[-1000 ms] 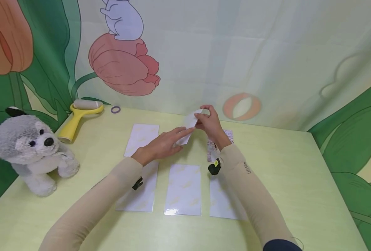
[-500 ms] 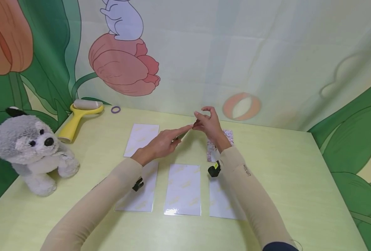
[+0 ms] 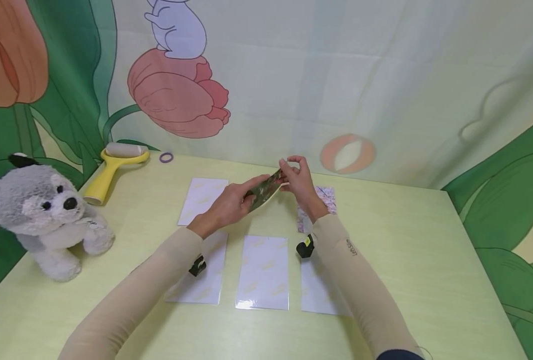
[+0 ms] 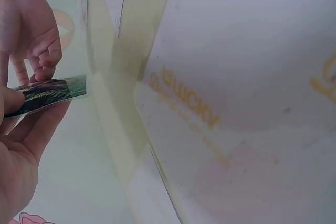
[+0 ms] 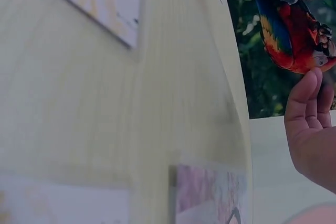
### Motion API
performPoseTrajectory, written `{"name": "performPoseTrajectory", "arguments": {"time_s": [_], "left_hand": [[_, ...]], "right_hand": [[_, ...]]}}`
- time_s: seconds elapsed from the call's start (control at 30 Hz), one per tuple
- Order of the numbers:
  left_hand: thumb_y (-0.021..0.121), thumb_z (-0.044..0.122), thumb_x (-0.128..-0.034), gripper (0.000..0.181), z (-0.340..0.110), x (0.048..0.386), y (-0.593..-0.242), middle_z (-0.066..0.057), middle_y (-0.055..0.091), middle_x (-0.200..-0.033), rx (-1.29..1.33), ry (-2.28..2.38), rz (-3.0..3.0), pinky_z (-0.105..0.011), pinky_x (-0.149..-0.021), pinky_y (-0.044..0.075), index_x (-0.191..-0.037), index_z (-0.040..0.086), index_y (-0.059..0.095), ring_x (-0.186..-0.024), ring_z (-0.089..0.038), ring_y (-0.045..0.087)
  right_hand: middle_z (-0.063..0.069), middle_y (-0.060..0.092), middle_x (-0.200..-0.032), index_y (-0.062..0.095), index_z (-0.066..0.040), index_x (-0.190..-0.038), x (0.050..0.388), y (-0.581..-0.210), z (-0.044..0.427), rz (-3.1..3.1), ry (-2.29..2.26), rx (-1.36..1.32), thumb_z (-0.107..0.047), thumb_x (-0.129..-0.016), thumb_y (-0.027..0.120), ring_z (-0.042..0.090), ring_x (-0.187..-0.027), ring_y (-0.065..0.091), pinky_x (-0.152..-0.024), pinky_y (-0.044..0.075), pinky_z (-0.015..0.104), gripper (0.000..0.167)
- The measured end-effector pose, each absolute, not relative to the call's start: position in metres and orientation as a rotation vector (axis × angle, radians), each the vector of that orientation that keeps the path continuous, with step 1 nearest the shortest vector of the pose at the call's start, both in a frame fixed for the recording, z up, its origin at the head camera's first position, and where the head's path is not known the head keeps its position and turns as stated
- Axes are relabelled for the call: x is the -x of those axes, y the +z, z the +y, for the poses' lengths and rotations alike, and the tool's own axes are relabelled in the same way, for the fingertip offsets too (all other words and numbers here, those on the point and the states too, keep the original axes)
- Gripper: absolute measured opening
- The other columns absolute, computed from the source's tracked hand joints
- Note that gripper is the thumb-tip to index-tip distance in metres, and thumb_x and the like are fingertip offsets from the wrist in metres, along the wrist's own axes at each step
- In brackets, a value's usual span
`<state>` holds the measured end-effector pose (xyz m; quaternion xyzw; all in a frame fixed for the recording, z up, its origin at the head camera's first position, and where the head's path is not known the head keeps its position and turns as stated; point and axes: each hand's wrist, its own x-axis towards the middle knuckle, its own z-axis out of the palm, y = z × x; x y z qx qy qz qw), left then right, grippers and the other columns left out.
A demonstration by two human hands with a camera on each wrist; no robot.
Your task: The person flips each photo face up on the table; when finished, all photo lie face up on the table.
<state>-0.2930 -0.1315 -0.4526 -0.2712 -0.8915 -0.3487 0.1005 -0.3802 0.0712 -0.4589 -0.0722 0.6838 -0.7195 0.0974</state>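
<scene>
Above the table, a glossy photo card (image 3: 264, 192) is held tilted between the two hands. Its picture, a red parrot (image 5: 291, 40) against dark green foliage, shows in the right wrist view. The left hand (image 3: 229, 204) grips the card's near left end, thumb on the picture side and fingers underneath, as the left wrist view also shows. At the far right end, the right hand (image 3: 301, 184) pinches the card's edge with its fingertips. Below the right wrist lies another photo card (image 3: 329, 194) with a pinkish picture, partly hidden by the arm.
White cards with faint yellow print lie face down: one at back left (image 3: 205, 197), one at front middle (image 3: 262, 272), others partly under the forearms. A plush husky (image 3: 45, 215), a yellow-handled lint roller (image 3: 108, 172) and a purple ring (image 3: 166, 157) are at left.
The held card showed its white back, then stood edge-on, and now its dark picture side faces up. The left hand has turned with it; the right hand stays near the same place.
</scene>
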Motion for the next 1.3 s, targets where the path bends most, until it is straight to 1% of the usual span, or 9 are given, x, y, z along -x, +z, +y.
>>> {"name": "performPoseTrajectory", "arguments": {"time_s": [0.07,0.27,0.47,0.6,0.7,0.8,1.03,1.17,1.3], "left_hand": [[0.051,-0.007,-0.0929,0.062,-0.132,0.293,-0.452,-0.004,0.047,-0.055,0.764,-1.045,-2.61,-0.027,-0.054,0.032,-0.149,0.017,0.046,-0.052,-0.013,0.034],[0.052,-0.006,-0.0934,0.058,-0.132,0.295,-0.447,-0.005,0.048,-0.053,0.649,-1.096,-2.518,-0.027,-0.051,0.031,-0.147,0.015,0.049,-0.049,-0.013,0.034],[0.053,-0.005,-0.0948,0.057,-0.13,0.295,-0.441,-0.003,0.044,-0.047,0.564,-1.163,-2.421,-0.025,-0.045,0.028,-0.148,0.016,0.049,-0.04,-0.011,0.032],[0.053,-0.004,-0.0961,0.056,-0.13,0.295,-0.439,-0.003,0.044,-0.044,0.535,-1.216,-2.381,-0.025,-0.043,0.028,-0.149,0.016,0.048,-0.036,-0.01,0.031],[0.055,-0.003,-0.096,0.056,-0.13,0.296,-0.439,-0.003,0.045,-0.045,0.512,-1.25,-2.352,-0.025,-0.043,0.029,-0.148,0.016,0.048,-0.037,-0.01,0.032],[0.057,-0.003,-0.0952,0.055,-0.13,0.297,-0.439,-0.004,0.046,-0.046,0.488,-1.281,-2.319,-0.025,-0.043,0.029,-0.147,0.014,0.049,-0.039,-0.01,0.033],[0.058,-0.003,-0.0946,0.055,-0.128,0.298,-0.443,-0.001,0.041,-0.045,0.43,-1.312,-2.296,-0.025,-0.044,0.029,-0.147,0.013,0.05,-0.04,-0.012,0.033],[0.057,0.0,-0.0962,0.053,-0.127,0.298,-0.445,0.0,0.039,-0.044,0.413,-1.327,-2.301,-0.026,-0.045,0.028,-0.147,0.014,0.05,-0.039,-0.013,0.031],[0.057,0.001,-0.0971,0.052,-0.127,0.297,-0.444,0.001,0.037,-0.044,0.393,-1.33,-2.307,-0.026,-0.046,0.028,-0.147,0.014,0.051,-0.04,-0.013,0.03]], "right_hand": [[0.004,0.059,-0.087,0.031,-0.005,-0.142,0.38,-0.459,0.07,2.049,-2.125,0.214,-0.04,-0.1,0.057,0.018,-0.071,0.063,-0.062,0.053,0.03,0.059],[0.002,0.061,-0.087,0.04,-0.015,-0.142,0.375,-0.457,0.068,2.121,-2.101,0.222,-0.036,-0.098,0.063,0.017,-0.075,0.067,-0.069,0.058,0.034,0.054],[0.0,0.064,-0.084,0.042,-0.018,-0.143,0.375,-0.464,0.068,2.202,-2.065,0.216,-0.037,-0.095,0.067,0.03,-0.085,0.072,-0.076,0.06,0.041,0.057],[0.012,0.066,-0.093,0.04,-0.019,-0.146,0.374,-0.468,0.066,2.251,-2.027,0.228,-0.039,-0.096,0.065,0.044,-0.094,0.069,-0.072,0.06,0.038,0.059],[0.021,0.065,-0.098,0.038,-0.022,-0.148,0.372,-0.469,0.065,2.271,-2.003,0.232,-0.04,-0.096,0.064,0.047,-0.094,0.068,-0.069,0.059,0.035,0.061],[0.018,0.065,-0.094,0.035,-0.024,-0.15,0.37,-0.469,0.064,2.239,-2.012,0.227,-0.04,-0.096,0.064,0.044,-0.09,0.069,-0.067,0.06,0.034,0.063],[0.002,0.067,-0.076,0.033,-0.021,-0.15,0.369,-0.471,0.061,2.001,-2.192,0.15,-0.018,-0.096,0.066,0.015,-0.064,0.07,-0.066,0.06,0.027,0.064],[0.001,0.067,-0.073,0.034,-0.016,-0.149,0.366,-0.469,0.062,1.984,-2.232,0.119,-0.006,-0.096,0.064,0.014,-0.061,0.069,-0.063,0.059,0.025,0.062],[0.002,0.065,-0.074,0.035,-0.015,-0.148,0.366,-0.468,0.063,2.02,-2.206,0.122,-0.002,-0.096,0.062,0.014,-0.062,0.069,-0.063,0.059,0.024,0.06]]}}
